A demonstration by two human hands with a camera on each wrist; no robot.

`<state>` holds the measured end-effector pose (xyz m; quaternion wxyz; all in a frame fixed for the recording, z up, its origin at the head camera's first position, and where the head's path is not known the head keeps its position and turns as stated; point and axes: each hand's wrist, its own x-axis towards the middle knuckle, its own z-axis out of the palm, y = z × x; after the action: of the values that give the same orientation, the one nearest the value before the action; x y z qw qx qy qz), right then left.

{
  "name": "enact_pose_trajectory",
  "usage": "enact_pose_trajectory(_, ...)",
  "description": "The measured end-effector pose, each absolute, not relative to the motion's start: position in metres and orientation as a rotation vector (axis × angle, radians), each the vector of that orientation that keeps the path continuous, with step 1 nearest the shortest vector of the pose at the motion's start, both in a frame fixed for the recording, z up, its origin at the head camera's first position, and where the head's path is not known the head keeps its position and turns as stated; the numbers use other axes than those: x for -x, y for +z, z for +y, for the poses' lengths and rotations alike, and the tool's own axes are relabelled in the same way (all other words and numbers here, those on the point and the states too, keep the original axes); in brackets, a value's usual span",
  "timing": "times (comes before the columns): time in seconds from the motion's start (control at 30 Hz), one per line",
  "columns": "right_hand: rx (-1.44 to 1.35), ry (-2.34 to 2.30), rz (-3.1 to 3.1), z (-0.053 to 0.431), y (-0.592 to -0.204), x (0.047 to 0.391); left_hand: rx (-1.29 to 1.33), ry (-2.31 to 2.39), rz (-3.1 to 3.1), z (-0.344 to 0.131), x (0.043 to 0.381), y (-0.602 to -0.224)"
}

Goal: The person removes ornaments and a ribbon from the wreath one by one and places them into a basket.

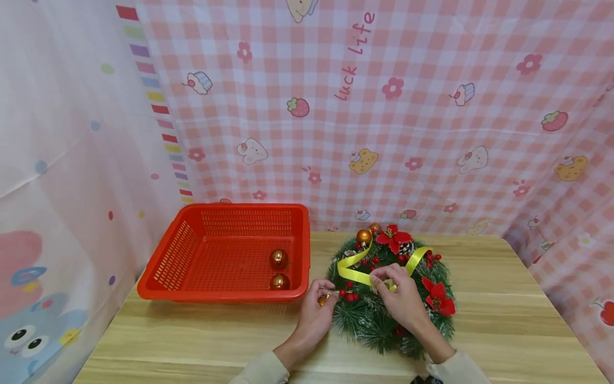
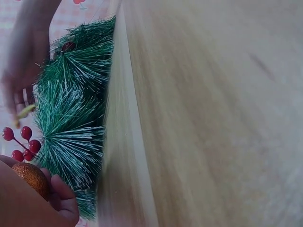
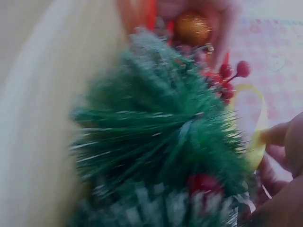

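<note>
A green Christmas wreath (image 1: 366,322) lies on the table, dressed with red poinsettia flowers (image 1: 437,296), red berries and a pine cone (image 1: 405,248). At its left edge my left hand (image 1: 312,320) holds a glittery gold ball ornament (image 2: 32,180) in curled fingers, beside a sprig of red berries (image 2: 29,146). My right hand (image 1: 402,298) pinches a yellow ribbon (image 1: 354,274) over the wreath's middle. The ribbon loops loosely up to both sides. Another gold ball (image 1: 364,237) sits at the wreath's top. Blur softens the right wrist view.
Left of the wreath stands a red plastic basket (image 1: 223,293) with two shiny gold balls (image 1: 279,259) inside at its right. The wooden table (image 1: 508,320) extends right of the wreath. A pink checked curtain (image 1: 336,128) hangs behind. Something dark (image 1: 426,380) shows at the bottom edge.
</note>
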<state>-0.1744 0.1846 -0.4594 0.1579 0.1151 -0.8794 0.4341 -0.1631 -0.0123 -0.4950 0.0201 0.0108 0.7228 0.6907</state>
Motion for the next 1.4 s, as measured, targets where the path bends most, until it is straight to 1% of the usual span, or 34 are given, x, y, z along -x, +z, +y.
enact_pose_trajectory(0.1, -0.316, 1.157, -2.571, 0.185, -0.467, 0.174, -0.028, 2.147, 2.244, -0.012, 0.163, -0.494)
enact_pose_trajectory(0.33, -0.396, 0.949, -2.580, 0.183, -0.474, 0.170, -0.030, 2.162, 2.264, -0.009, 0.161, -0.491)
enact_pose_trajectory(0.57, -0.634, 0.871, -2.434, 0.185, -0.477, 0.166, -0.042, 2.152, 2.335, -0.007, 0.162, -0.492)
enact_pose_trajectory(0.7, -0.721, 0.852, -2.493, 0.185, -0.481, 0.164, -0.039, 2.153, 2.373, -0.007, 0.161, -0.492)
enact_pose_trajectory(1.03, -0.794, 0.763, -2.732, 0.187, -0.483, 0.161, -0.090, 2.119, 2.493, -0.007, 0.159, -0.494)
enact_pose_trajectory(1.4, -0.757, 0.736, -2.809, 0.189, -0.487, 0.161, -0.094, 2.097, 2.605, -0.004, 0.159, -0.492)
